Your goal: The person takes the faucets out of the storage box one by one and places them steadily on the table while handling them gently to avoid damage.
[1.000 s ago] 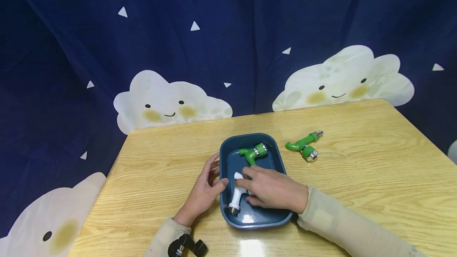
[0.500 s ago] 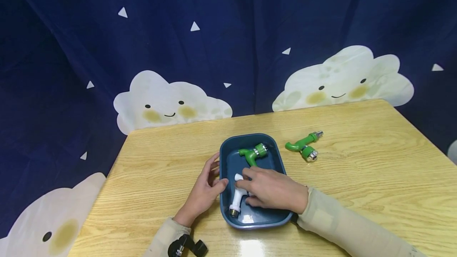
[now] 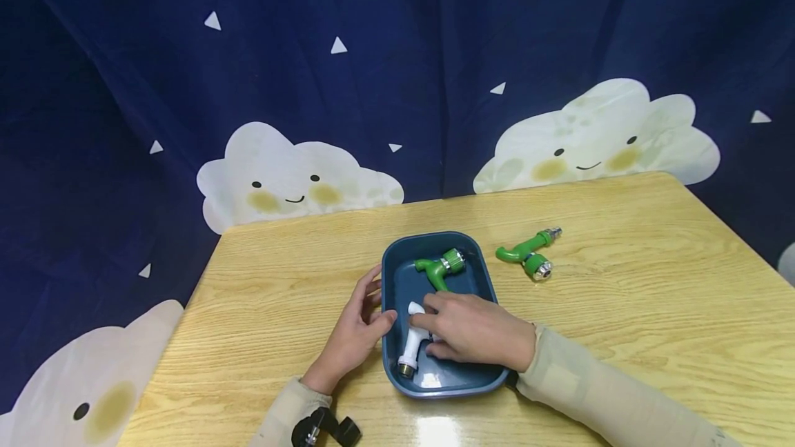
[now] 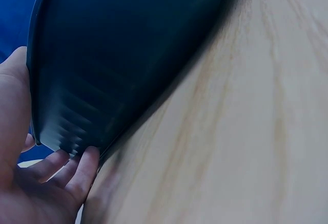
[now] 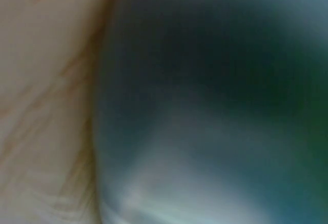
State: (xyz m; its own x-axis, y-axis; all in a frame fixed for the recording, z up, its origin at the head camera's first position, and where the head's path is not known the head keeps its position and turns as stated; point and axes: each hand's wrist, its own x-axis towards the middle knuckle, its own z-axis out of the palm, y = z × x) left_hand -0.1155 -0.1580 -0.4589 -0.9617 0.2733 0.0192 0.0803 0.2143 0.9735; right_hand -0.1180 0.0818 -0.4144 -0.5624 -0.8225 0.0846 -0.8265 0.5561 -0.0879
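Two taps binned, one green one left out

Right hand (image 3: 475,330) clasping white plastic tap with brass thread (image 3: 411,339), low centre, inside dark blue oval plastic tray (image 3: 435,241). Left hand (image 3: 355,331) relaxed, bracing tray's side. Green plastic tap (image 3: 442,267) already in; second green tap (image 3: 529,254) still out on wooden bench (image 3: 652,281), right of centre.

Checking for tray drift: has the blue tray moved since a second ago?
No. The blue tray sits at the same spot against the table's wood grain.
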